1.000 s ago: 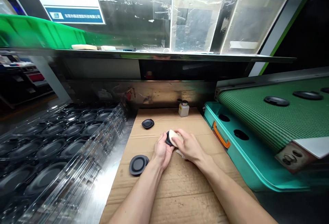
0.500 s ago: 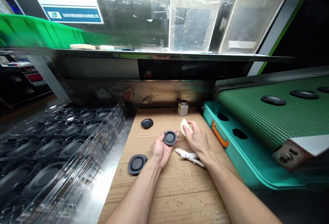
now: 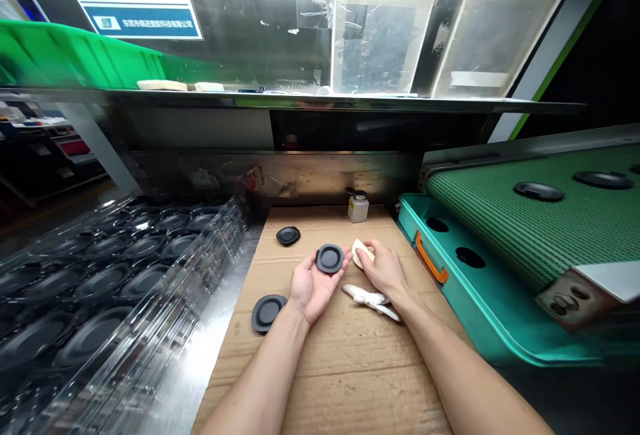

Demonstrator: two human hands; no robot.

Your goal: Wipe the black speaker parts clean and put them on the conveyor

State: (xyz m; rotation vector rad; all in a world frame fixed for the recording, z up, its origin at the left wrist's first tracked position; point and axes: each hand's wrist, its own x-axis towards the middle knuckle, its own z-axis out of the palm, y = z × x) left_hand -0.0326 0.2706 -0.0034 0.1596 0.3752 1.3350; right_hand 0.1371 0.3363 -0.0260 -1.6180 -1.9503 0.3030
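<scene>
A small dark grey round dish-like part (image 3: 329, 258) rests on the fingers of my left hand (image 3: 313, 288), palm up, its edge held between thumb and fingers. Just to its right, my right hand (image 3: 384, 268) pinches a cream-coloured pad (image 3: 361, 253), which is apart from the part's face. Below my right hand lies a crumpled white cloth or glove (image 3: 370, 300) on the cardboard (image 3: 345, 368). Two similar dark parts sit on the cardboard: one (image 3: 289, 236) farther back, a larger one (image 3: 269, 313) beside my left forearm.
A small white bottle (image 3: 358, 208) stands at the back. Clear trays of black parts (image 3: 105, 288) fill the left side. On the right, a teal bin (image 3: 505, 302) with an orange handle sits under a green conveyor belt (image 3: 495, 188) carrying black parts. A metal shelf (image 3: 310, 103) crosses overhead.
My left hand has turned its palm up further and raised the dark part slightly. The cream pad in my right hand has come down a little. The view has shifted slightly.
</scene>
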